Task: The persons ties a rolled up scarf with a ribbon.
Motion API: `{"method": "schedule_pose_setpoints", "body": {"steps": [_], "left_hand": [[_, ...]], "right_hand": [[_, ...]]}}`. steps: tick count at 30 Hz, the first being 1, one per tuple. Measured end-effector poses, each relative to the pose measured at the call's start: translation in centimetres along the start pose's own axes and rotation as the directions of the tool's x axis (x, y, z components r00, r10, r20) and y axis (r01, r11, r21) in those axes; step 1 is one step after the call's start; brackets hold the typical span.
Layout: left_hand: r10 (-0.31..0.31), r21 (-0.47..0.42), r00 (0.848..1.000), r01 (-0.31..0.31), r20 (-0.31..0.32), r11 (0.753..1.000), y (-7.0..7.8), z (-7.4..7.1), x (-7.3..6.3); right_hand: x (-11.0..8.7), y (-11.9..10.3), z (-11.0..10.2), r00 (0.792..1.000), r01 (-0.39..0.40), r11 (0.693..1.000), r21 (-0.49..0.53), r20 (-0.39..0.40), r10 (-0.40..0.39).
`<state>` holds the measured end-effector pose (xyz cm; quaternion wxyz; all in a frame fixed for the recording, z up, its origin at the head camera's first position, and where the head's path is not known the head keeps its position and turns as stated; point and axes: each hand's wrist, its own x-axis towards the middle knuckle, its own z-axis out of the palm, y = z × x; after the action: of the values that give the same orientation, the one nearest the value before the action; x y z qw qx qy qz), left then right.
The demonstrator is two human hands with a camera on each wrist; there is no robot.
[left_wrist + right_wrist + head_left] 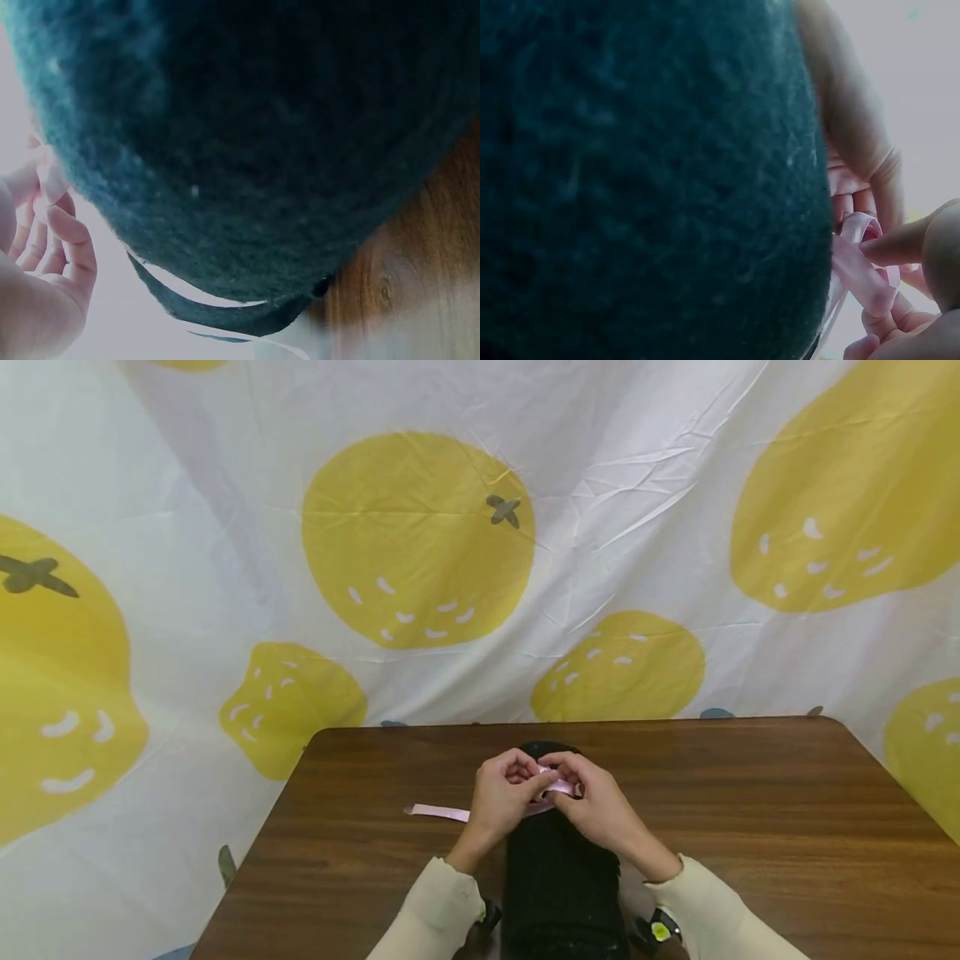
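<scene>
Patterned cloth (262,452), white with yellow fruit, hangs behind a brown wood-grained table (750,802). Pink ribbon (561,787) sits at the far part of a dark fuzzy roll (562,885), bent into a loop that we see best from the right wrist; one loose end (441,812) runs out leftward over the tabletop. Left hand (498,797): thumb and forefinger brought together, pinching the ribbon. Right hand (600,797): likewise closed on it in a pinch, from the opposite side. We judge that the two facing grips give the loop its shape, since ribbon this glossy would likely slip if either let go. Roll points lengthwise away from the person, between both forearms; we suppose this lets the hands meet evenly over it. Whether the ribbon passes fully underneath, we cannot tell. Farther out, we note cream sleeves (429,910) and a black device (660,930) at the right wrist.
</scene>
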<state>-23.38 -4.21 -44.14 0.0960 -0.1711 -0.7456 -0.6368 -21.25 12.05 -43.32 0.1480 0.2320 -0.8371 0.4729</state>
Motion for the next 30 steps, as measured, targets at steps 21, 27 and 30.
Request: {"method": "schedule_pose_setpoints", "body": {"steps": [21,27,30], "left_hand": [[0.030,-0.077,0.988,-0.019,0.149,0.997,2.8,-1.1,-0.9],[0.022,-0.096,0.989,-0.008,0.148,0.995,3.2,-1.1,-0.9],[0.027,-0.074,0.990,-0.017,0.140,0.997,3.3,-1.1,-0.9]], "right_hand": [[0.3,0.3,-0.3,0.999,0.027,0.989,-0.143,0.029,-0.023],[0.5,0.3,-0.6,0.999,-0.015,0.990,-0.139,0.042,0.021],[0.6,0.1,-0.9,0.993,-0.079,0.992,-0.097,0.075,0.087]]}}
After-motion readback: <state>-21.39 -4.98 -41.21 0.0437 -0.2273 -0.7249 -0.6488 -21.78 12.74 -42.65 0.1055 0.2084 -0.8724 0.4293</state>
